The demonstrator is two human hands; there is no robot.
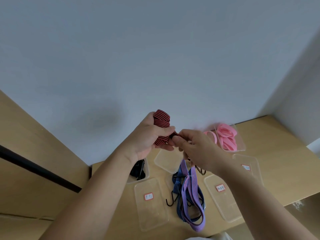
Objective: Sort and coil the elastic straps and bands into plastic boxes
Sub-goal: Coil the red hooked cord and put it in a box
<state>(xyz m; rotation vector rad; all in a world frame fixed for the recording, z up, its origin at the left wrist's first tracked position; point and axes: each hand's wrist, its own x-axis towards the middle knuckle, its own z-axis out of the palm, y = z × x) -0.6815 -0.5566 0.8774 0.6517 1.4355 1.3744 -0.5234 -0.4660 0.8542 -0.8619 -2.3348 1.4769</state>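
Centre-left of frame: box of black straps point(139, 170), on the table point(275, 141).
Centre: your left hand point(149, 137) grips the coiled red-striped strap point(161, 121), held above the table. Your right hand point(197, 149) pinches its loose end.
Step in hand: finishing the coil.
Next, likely: tuck the end and lower the coil into the empty box point(166, 161).
Lower centre: blue and purple straps point(190, 196), unsorted.
Right: pink bands point(226, 137), boxed.
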